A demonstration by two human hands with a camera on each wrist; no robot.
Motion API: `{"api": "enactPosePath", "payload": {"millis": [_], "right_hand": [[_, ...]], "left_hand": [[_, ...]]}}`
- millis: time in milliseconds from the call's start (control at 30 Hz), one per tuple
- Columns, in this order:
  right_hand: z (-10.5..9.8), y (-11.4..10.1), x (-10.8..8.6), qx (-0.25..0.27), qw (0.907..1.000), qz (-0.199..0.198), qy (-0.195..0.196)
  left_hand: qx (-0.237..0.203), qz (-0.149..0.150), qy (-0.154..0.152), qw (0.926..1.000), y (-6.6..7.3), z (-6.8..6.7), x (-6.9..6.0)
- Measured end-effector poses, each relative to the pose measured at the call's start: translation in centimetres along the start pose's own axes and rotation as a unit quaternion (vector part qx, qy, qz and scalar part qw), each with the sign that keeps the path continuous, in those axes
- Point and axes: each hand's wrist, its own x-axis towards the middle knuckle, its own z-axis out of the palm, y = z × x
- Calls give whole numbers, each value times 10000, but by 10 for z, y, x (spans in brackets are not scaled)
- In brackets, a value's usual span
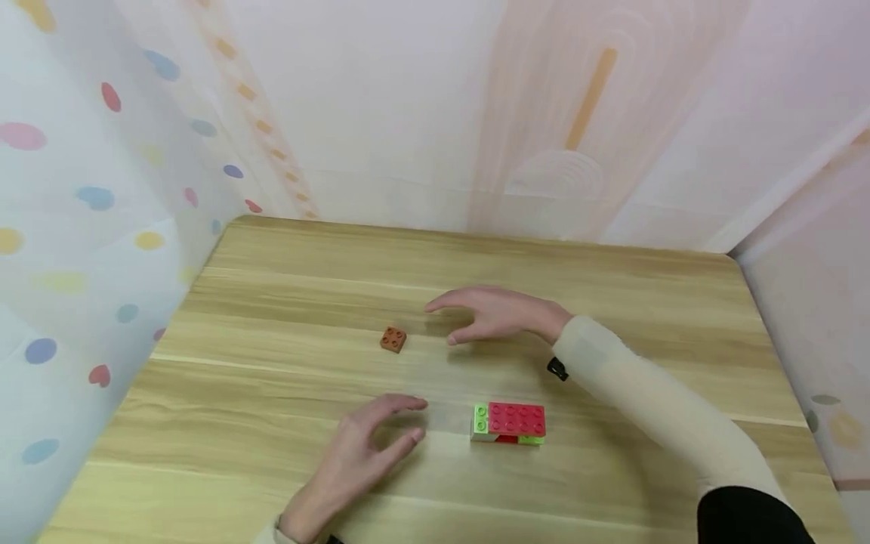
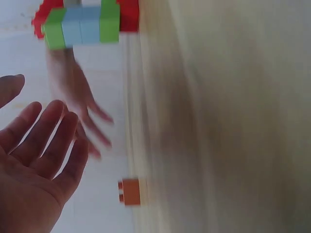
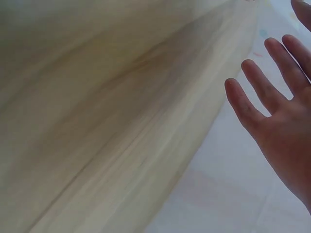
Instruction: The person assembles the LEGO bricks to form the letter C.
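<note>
My left hand (image 1: 360, 449) is above the near part of the table, left of a small assembly of toy building bricks (image 1: 510, 421). The assembly has a red eight-stud brick on top, with light green and red pieces below; the left wrist view also shows light blue in its stack (image 2: 82, 25). My right hand (image 1: 499, 311) hovers farther back, thumb and fingers spread, right of an orange-brown four-stud brick (image 1: 393, 339). Neither hand touches a brick. In the right wrist view the fingers (image 3: 265, 90) are extended with nothing between them.
The wood-grain table (image 1: 272, 287) meets a pale patterned wall covering (image 1: 381, 113) at the back. Dotted covering (image 1: 61, 227) stands along the left side, and another wall (image 1: 816, 317) along the right.
</note>
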Motion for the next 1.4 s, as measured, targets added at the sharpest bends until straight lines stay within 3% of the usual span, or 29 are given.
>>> {"api": "enactPosePath", "payload": {"millis": [200, 400, 633, 733, 933, 1133, 1400], "right_hand": [[14, -1, 32, -22, 9991, -234, -345], [25, -1, 48, 188, 9974, -553, -419], [30, 2, 51, -618, 9956, -697, -39], [27, 4, 43, -663, 9962, -550, 140], [20, 9, 6, -123, 9970, -104, 758], [17, 7, -36, 295, 9873, 292, 1531], [27, 1, -76, 859, 9733, 853, 1950]], "left_hand": [[-251, -76, -229, 9994, 11, 14, -9], [-411, -96, -319, 9986, 10, 16, -9], [-493, -47, -398, 9980, 5, 14, -1], [-468, 68, -437, 9979, 4, 13, 6], [-397, 208, -534, 9976, 5, 8, 17], [-441, 271, -531, 9972, 6, -1, 29], [-432, 414, -740, 9955, 6, -6, 42]]}}
